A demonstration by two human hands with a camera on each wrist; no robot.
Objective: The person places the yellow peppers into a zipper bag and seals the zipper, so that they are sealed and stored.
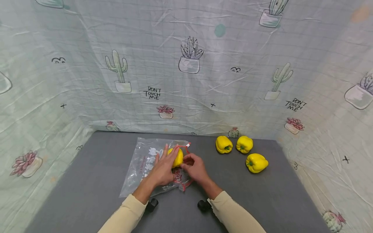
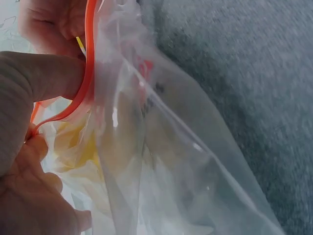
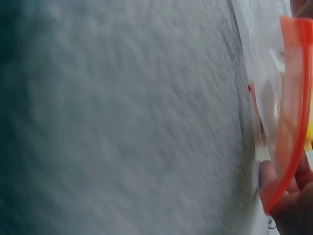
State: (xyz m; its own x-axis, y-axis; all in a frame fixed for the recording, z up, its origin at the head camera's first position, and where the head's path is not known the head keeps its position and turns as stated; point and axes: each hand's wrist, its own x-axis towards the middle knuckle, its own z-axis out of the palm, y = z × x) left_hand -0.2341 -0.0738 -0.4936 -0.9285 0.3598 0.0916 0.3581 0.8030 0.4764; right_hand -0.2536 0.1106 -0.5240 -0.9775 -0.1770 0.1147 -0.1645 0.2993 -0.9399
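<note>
A clear plastic zip bag [image 1: 132, 171] with a red-edged mouth lies flat in the head view, its mouth to the right. At that mouth is a yellow bell pepper [image 1: 177, 159], partly covered by my left hand [image 1: 163, 169]. In the left wrist view, the left thumb [image 2: 44, 81] hooks against the red edge [image 2: 87, 63] and fingers grip it farther down. The pepper shows yellow through the plastic. My right hand [image 1: 196, 168] pinches the mouth's red rim from the right; the right wrist view has its fingers [image 3: 293, 193] at the rim's lower end.
Three yellow bell peppers [image 1: 224, 144], [image 1: 244, 144], [image 1: 256, 162] sit at the back right of the grey table [image 1: 84, 187]. A cactus-print cloth [image 1: 221, 103] encloses the back and sides. Black wrist devices [image 1: 204, 205] sit under both wrists.
</note>
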